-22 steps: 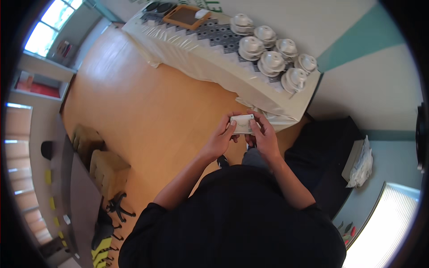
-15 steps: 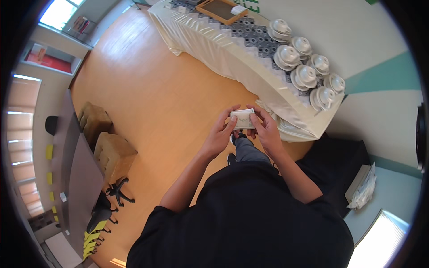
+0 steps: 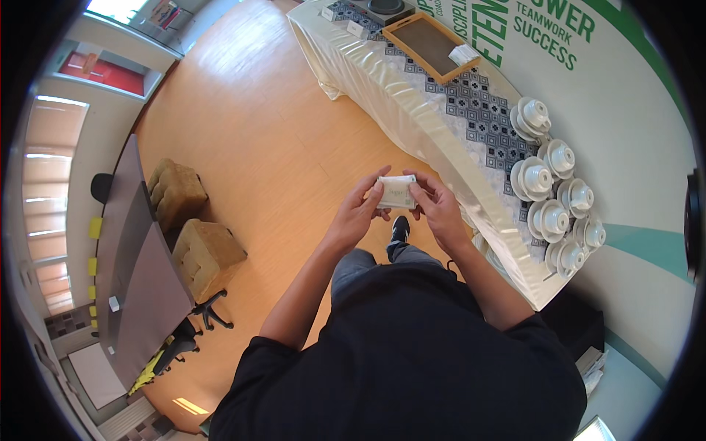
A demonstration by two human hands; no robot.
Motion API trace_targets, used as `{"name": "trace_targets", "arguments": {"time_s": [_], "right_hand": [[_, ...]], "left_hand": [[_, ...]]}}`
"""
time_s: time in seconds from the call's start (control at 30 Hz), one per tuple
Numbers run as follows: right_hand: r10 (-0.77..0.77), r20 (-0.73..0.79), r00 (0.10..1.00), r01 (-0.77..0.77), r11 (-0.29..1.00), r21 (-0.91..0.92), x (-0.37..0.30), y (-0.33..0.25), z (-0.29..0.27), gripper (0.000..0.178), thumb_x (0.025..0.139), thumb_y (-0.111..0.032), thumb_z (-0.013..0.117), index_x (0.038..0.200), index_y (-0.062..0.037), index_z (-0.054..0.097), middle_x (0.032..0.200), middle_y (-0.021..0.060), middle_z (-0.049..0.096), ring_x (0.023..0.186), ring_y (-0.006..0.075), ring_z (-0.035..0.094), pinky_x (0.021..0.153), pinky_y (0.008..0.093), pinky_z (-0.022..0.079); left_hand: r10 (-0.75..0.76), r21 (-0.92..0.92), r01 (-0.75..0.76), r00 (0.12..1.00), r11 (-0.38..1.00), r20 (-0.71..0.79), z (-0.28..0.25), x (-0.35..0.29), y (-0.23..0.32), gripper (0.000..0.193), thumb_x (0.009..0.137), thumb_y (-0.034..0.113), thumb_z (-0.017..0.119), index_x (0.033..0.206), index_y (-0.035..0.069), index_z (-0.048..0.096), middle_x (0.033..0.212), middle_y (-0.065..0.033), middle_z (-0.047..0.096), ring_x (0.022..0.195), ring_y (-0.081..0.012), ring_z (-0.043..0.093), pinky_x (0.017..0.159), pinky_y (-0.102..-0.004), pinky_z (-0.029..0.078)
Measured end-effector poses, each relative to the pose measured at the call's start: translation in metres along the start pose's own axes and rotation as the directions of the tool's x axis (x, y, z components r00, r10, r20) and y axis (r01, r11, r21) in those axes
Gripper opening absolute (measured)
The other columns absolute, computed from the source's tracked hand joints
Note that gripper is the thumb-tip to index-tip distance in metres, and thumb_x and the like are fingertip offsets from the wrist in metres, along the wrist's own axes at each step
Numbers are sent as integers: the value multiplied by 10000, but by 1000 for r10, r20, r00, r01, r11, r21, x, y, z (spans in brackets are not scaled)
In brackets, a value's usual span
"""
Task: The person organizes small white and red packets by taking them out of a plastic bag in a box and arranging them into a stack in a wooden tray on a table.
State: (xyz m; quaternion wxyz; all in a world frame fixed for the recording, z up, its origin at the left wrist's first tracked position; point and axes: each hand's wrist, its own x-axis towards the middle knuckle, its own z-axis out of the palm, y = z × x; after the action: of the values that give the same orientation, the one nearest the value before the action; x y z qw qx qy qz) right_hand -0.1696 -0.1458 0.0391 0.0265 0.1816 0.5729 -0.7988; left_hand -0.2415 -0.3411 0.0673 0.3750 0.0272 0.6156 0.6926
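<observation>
Between my two hands, in front of my body, is a small stack of white paper sachets with faint printing on the top one. My left hand grips the stack's left end, thumb on top and fingers beneath. At the right end, my right hand closes on it in the same way. The stack lies about level, above the floor and apart from the draped table. How many sachets are in it I cannot tell.
To the right runs a long table with a cream satin cloth. It bears a wooden-framed tray and several stacked white cups and saucers. At left stand two brown tufted stools by a dark table. A shoe shows on the orange floor.
I have stepped forward along the draped table, and the view has turned, showing more of the tray and wall. Both hands still hold the sachets at about the same height.
</observation>
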Motion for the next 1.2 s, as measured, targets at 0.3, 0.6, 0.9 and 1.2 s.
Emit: {"name": "trace_targets", "arguments": {"time_s": [0.3, 0.6, 0.9, 1.2], "right_hand": [[-85, -46, 995, 86, 996, 10, 146, -41, 7, 386, 1138, -236, 662, 1442, 1, 673, 1069, 65, 757, 748, 77, 601, 662, 247, 498], [-148, -392, 908, 119, 988, -96, 272, -41, -2, 404, 1134, -213, 661, 1483, -13, 627, 1196, 108, 765, 778, 92, 647, 660, 261, 525], [-194, -704, 683, 98, 980, -175, 355, -27, -53, 309, 1095, -150, 707, 1379, -30, 681, 1135, 114, 762, 797, 126, 714, 643, 297, 583], [-261, -789, 557, 18, 953, -303, 433, -14, -140, 274, 1028, -103, 771, 1294, -50, 736, 1063, 137, 740, 791, 208, 764, 678, 362, 620]], "left_hand": [[20, 85, -28, 995, 996, 99, -58, 138, 74, 541, 1212, 384, 512, 1680, 114, 490, 1240, -45, 675, 984, -123, 624, 885, -298, 551], [-36, 270, -49, 953, 962, 299, -101, 321, 117, 525, 1167, 268, 631, 1650, 87, 531, 1225, -75, 686, 969, -141, 698, 833, -301, 566], [-80, 471, -235, 827, 850, 557, -74, 488, 121, 476, 1086, 205, 754, 1516, 22, 658, 1230, -115, 746, 946, -160, 743, 829, -315, 617], [-46, 582, -395, 800, 711, 599, -22, 618, 101, 470, 1018, 186, 823, 1468, 101, 718, 1139, -133, 817, 958, -176, 785, 867, -351, 627]]}}
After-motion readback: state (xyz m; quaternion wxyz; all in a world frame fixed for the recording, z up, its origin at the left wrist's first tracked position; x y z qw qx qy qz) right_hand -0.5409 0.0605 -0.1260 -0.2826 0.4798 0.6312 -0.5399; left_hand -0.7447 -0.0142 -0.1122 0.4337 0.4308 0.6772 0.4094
